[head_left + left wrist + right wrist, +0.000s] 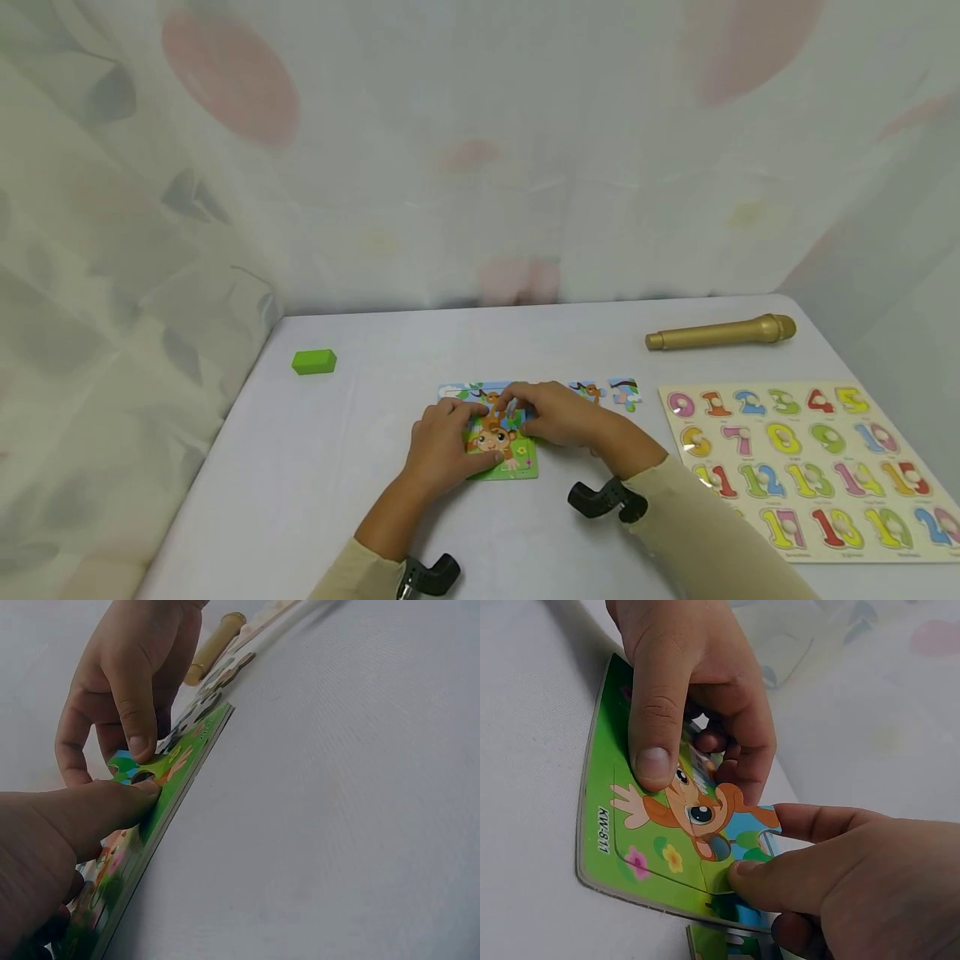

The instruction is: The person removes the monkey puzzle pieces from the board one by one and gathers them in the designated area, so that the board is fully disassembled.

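Observation:
A jigsaw puzzle [517,472] with a cartoon monkey on green grass lies on the white table. My left hand [441,446] holds its left side, the thumb pressed on the picture near the monkey's face. Over the puzzle's right part, my right hand [558,414] pinches a jigsaw piece [751,825] between thumb and forefinger. That piece shows blue, green and some orange, and sits right at the monkey's head in the right wrist view. Two loose jigsaw pieces [625,393] lie just beyond the right hand. My palms and fingers hide part of the picture.
A cream number board [885,556] with colourful numerals lies at the right of the table. Behind it rests a gold microphone [720,332]. A green block [314,362] sits at the far left. Patterned curtains [420,167] hang round the table's back and sides.

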Demonstrator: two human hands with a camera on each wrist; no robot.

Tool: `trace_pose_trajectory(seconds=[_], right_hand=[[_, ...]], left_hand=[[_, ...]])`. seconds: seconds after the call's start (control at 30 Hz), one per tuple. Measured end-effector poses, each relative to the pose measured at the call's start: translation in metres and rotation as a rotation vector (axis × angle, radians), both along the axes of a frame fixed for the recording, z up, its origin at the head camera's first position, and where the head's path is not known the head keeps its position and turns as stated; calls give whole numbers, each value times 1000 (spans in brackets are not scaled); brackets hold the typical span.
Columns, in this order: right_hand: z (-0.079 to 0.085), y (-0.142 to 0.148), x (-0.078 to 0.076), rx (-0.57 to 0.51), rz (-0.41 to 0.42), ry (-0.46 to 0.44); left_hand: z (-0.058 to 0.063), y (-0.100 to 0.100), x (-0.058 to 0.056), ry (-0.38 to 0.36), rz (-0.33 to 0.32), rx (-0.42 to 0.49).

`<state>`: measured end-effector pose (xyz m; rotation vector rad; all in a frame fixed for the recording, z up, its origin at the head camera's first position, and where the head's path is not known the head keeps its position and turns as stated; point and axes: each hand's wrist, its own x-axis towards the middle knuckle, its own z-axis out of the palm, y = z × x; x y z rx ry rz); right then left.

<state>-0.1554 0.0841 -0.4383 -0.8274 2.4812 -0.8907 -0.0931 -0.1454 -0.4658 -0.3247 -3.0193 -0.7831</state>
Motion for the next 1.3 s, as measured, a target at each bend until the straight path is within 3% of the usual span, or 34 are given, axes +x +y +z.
trace_pose_trajectory(seconds=[0.3,0.67,0.97,1.3], right_hand=[[-1,3,1,-41,-8,-3],[6,13,4,-102,-52,-84],[8,35,11,-167,-143,-168],[6,68,14,-185,-184,-220]], left_hand=[[-1,1,0,1,0,-3],[-3,0,-4,4,-9,-14],[-3,0,-5,-3,5,-25],[-1,-2,-4,-26,35,-34]])
